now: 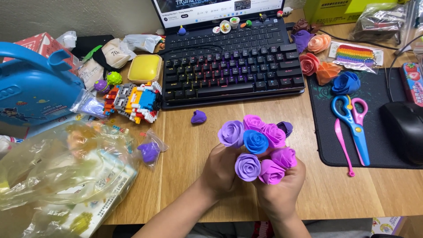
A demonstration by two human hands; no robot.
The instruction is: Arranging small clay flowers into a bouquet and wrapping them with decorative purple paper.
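Now | L hand [220, 169] + R hand [282, 187] grips clamped on clay rose bunch [260, 147] | 7 roses: 6 purple/pink, 1 blue

Keyboard [233, 72]: black, at desk rear, before a laptop [218, 11].
Loose roses [324, 57]: purple, peach, red, orange and blue, on and just beside the dark mat [387, 88].
Scissors [352, 125]: blue and pink, on the mat, pink tool [343, 145] alongside.
Mouse [403, 130]: black, at right.
Brick figure [134, 102]: left of keyboard.
Yellow case [144, 68]: behind figure.
Purple lump [198, 117]: on the desk near the keyboard.
Plastic bags [66, 172]: front left.
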